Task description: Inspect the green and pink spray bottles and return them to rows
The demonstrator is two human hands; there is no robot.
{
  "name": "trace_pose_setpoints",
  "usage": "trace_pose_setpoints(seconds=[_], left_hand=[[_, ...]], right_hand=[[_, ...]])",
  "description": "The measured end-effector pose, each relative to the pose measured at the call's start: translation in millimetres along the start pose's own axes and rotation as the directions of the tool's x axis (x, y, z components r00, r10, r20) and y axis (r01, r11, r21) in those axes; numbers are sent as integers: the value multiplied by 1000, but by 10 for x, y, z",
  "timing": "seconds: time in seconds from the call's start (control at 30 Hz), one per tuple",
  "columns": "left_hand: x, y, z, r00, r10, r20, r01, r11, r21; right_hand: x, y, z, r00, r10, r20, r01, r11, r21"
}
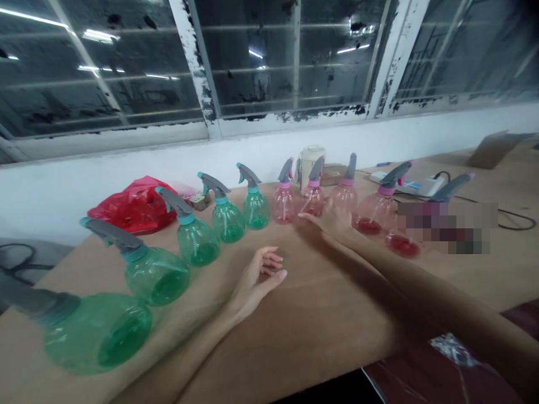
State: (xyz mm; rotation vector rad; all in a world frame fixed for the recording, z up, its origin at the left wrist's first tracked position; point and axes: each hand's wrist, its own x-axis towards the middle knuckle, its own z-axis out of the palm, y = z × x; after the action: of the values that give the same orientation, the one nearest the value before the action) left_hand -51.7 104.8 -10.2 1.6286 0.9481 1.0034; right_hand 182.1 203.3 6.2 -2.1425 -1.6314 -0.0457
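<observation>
- Nearest, five green spray bottles (95, 331) with grey heads and teal collars line the left of the tabletop (303, 325), running from the near edge toward the wall.
- The left hand (257, 276) is beside that line, fingers loosely curled, thumb apart, holding nothing.
- The right hand (338, 223), somewhat blurred, reaches the middle of the five pink spray bottles (283, 206), a digit pointing left; I cannot tell whether it grips one.
- Those pink bottles curve along the right, the nearest partly hidden by pixelation.
- Farther back lie a red plastic bag (135, 207) on the left and a white power strip (415, 185) on the right.
- Last, a white wall (240, 154) under windows with peeling frames (214, 128).
</observation>
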Motion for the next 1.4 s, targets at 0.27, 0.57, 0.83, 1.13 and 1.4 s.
trace_pose_setpoints(seconds=[0.27, 0.57, 0.83, 1.13, 1.4], left_hand=[[6, 4, 11, 1000, -6, 0, 6, 1000, -21], [12, -38, 13, 1000, 13, -14, -13, 1000, -14], [9, -31, 4, 1000, 6, 4, -7, 999, 34], [16, -60, 14, 1000, -7, 14, 7, 999, 41], [-10, -74, 30, 1000, 26, 18, -26, 999, 25]], right_hand=[[-56, 324, -288, 991, 48, -125, -29, 988, 152], [280, 534, -392, 993, 110, -35, -97, 961, 260], [408, 581, -239, 993, 117, -21, -109, 964, 243], [147, 571, -330, 988, 150, -40, -141, 973, 182], [-627, 410, -525, 999, 23, -34, -25, 998, -53]])
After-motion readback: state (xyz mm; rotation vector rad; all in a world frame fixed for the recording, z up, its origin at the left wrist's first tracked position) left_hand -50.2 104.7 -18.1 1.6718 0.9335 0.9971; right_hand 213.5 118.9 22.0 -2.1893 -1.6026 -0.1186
